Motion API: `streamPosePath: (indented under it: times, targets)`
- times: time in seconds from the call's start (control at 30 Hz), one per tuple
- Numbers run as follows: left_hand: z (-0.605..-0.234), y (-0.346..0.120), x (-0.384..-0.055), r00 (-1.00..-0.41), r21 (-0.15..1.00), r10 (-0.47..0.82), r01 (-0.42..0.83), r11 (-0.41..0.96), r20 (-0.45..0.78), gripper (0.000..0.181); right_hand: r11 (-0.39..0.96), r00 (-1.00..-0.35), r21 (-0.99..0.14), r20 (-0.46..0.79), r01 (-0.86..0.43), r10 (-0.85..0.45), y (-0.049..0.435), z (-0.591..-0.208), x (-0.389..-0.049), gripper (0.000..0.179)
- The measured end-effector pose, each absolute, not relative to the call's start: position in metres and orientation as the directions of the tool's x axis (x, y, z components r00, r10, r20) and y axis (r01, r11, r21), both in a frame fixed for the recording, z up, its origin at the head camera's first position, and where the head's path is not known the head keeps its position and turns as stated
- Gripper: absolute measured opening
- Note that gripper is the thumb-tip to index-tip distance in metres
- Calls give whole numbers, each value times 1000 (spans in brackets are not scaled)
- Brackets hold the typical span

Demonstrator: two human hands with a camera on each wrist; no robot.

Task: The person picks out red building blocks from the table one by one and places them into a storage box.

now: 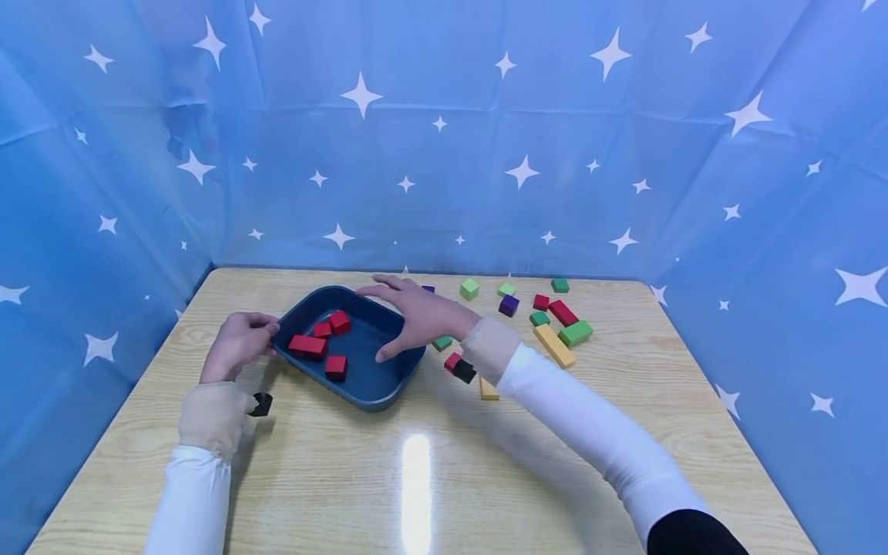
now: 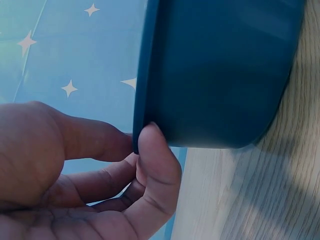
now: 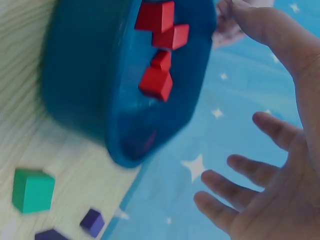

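Worktop (image 1: 326,478), pale wood. Nearest: yellow block (image 1: 489,388), one, partly behind the right sleeve (image 1: 590,420); red block (image 1: 452,361), one, loose. Left hand (image 1: 237,345), towards the left edge: thumb and fingers pinching the rim of the blue tray (image 1: 362,364), left of centre, nearer the far edge. Contents: four red blocks (image 1: 307,347) already in, against three in view outside. Right hand (image 1: 423,312), over the tray's right end: fingers spread, nothing held. Towards the far right corner: two further reds (image 1: 563,313), long yellow block (image 1: 554,345), green block (image 1: 576,333). At the far edge: light-green block (image 1: 469,289), dark-green block (image 1: 560,285).
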State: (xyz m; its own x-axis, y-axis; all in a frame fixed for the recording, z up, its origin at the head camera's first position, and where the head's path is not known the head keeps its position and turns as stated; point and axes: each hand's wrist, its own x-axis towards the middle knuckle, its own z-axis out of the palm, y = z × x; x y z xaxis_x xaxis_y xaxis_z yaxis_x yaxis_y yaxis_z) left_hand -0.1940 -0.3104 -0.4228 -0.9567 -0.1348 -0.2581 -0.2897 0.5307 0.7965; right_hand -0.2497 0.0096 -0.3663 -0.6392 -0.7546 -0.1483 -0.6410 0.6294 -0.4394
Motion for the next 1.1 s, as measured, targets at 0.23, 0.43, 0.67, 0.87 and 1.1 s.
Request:
streamPosePath:
  times: [0.23,0.43,0.67,0.87,1.1]
  targets:
    - [-422,-311,-194,-956,801,-126,-290,523,-264,41,656,-698,-452,-97,-604,-709,50,-370,-253,110]
    - [-424,-311,-194,-956,808,-117,-289,513,-267,41,660,-718,-477,-83,-580,-691,71,-381,-249,113]
    - [-424,-313,-192,-954,797,-119,-297,526,-277,43,710,-773,-483,-98,-513,-626,85,-392,-242,112]
    - [-423,-312,-194,-956,802,-105,-289,522,-275,43,763,-818,-471,-135,-443,-559,98,-404,-236,110]
    - [-422,-311,-194,-955,796,-112,-290,532,-273,43,790,-833,-446,-157,-419,-531,104,-418,-230,104]
